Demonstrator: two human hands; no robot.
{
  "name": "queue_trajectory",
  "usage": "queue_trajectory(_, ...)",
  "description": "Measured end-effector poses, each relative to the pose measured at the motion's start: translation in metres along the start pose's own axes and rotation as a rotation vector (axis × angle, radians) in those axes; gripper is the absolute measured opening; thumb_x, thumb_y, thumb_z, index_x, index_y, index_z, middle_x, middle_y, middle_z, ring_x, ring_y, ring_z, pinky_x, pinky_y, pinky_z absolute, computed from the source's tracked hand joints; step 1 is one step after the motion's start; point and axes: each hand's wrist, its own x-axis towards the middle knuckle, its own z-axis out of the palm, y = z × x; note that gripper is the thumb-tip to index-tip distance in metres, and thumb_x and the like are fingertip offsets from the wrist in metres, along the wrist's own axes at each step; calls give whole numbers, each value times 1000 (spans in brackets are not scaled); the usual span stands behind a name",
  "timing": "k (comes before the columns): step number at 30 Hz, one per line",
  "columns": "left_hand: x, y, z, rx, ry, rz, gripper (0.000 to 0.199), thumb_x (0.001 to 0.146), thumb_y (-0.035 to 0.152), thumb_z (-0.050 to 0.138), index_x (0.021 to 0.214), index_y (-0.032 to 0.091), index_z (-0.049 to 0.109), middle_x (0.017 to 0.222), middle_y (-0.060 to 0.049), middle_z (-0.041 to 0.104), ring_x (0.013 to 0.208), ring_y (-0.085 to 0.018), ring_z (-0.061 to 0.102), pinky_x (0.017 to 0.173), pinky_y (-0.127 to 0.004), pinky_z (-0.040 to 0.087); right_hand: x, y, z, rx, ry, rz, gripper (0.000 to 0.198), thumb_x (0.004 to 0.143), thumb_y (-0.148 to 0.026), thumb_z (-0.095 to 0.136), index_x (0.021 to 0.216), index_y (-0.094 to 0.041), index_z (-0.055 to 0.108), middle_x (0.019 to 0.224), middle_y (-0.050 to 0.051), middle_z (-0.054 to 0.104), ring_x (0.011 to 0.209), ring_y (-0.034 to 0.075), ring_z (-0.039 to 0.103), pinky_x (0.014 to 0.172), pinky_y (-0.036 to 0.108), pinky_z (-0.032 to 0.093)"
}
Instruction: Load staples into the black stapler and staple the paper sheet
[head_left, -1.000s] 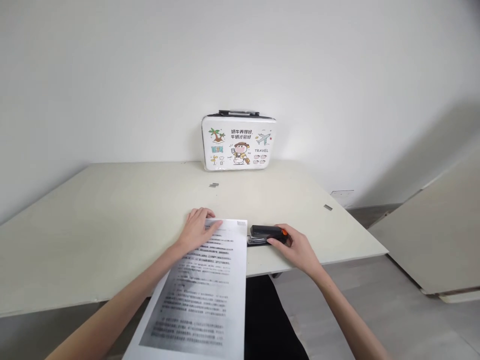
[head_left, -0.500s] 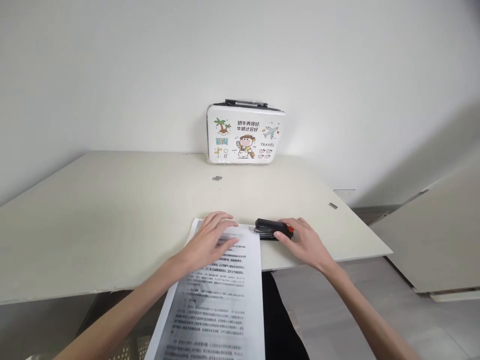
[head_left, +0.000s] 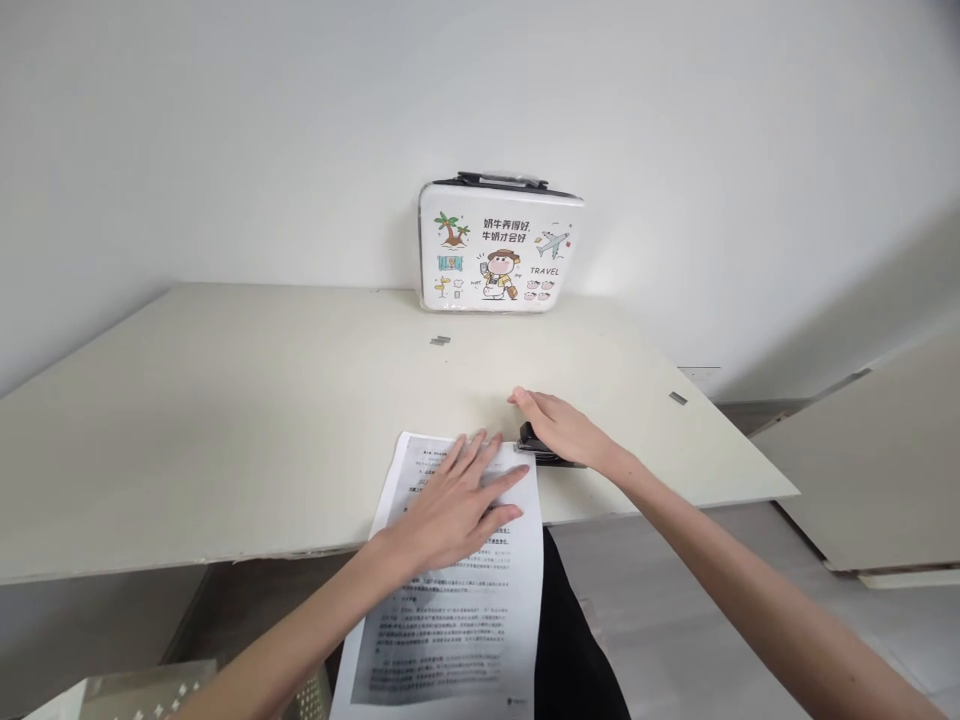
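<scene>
A printed sheet of paper [head_left: 450, 630] lies partly on the table and hangs over its front edge. My left hand [head_left: 461, 500] rests flat on the sheet's upper part with its fingers spread. At the sheet's top right corner sits a black stapler [head_left: 551, 460], its front end over the corner. From above, my right hand [head_left: 562, 425] bears down on the stapler, palm over its top and fingers together, covering most of it. Whether a staple has gone through cannot be seen.
A white case [head_left: 499, 245] with cartoon prints and a black handle stands upright against the wall. Small grey strips [head_left: 440, 341] lie on the pale table [head_left: 225, 430], and another grey piece [head_left: 678, 398] is near its right edge. A patterned clear item [head_left: 150, 690] shows at bottom left.
My right hand has moved from gripping the stapler's rear to pressing over its top. My left hand has slid right and lies flatter, fingers spread. The view has shifted slightly.
</scene>
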Motion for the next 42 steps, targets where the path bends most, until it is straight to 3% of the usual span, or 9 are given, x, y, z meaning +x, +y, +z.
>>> queue_trajectory(15, 4, 12, 10, 22, 10, -18, 57, 110, 57, 34, 165, 39, 32, 177, 1, 2, 162, -34, 3, 132, -59, 14, 0, -2, 1, -16, -22, 6, 71, 107, -68, 17, 120, -27, 73, 133, 8, 72, 124, 31, 65, 103, 42, 47)
queue_trajectory(22, 1, 11, 11, 11, 13, -32, 57, 110, 57, 35, 164, 40, 34, 177, 2, 1, 162, -33, 4, 133, -59, 13, -1, 1, 1, -51, -37, -28, 68, 108, -66, 18, 125, -29, 72, 129, 8, 73, 124, 30, 64, 104, 44, 47)
queue_trajectory(34, 2, 12, 7, 20, 12, -28, 56, 111, 57, 34, 164, 40, 34, 177, 3, 1, 162, -32, 5, 132, -59, 14, -2, -9, 1, -119, -74, -44, 60, 111, -56, 19, 125, -28, 70, 138, 8, 68, 131, 31, 60, 110, 49, 43)
queue_trajectory(42, 2, 11, 9, 10, 40, -19, 55, 110, 57, 35, 164, 41, 34, 177, 4, 6, 162, -31, 7, 133, -58, 13, 1, -10, 3, -172, -69, -26, 62, 111, -57, 17, 125, -27, 70, 137, 10, 68, 130, 32, 61, 104, 48, 46)
